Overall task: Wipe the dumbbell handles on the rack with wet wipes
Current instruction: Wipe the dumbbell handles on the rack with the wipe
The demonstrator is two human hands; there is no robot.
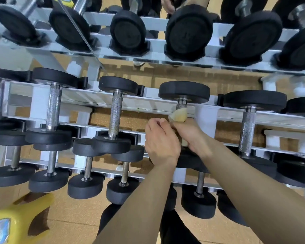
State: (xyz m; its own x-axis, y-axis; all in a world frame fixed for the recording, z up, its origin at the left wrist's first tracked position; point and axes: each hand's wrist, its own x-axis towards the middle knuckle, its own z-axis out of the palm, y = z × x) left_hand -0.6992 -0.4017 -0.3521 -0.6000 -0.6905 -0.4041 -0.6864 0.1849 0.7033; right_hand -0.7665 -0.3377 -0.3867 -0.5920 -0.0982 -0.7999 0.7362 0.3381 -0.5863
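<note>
Right hand (190,134): grip closed round wipe (177,117), wrapped on handle (181,103) of dumbbell (184,91). Dumbbell lies across rack (95,101) rails. Left hand (161,141) touches right, fingers curled; holding anything, cannot tell.

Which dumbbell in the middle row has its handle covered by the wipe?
The dumbbell under the right hand, which wraps the yellowish wipe round its handle; the neighbours' handles show bare metal.
</note>
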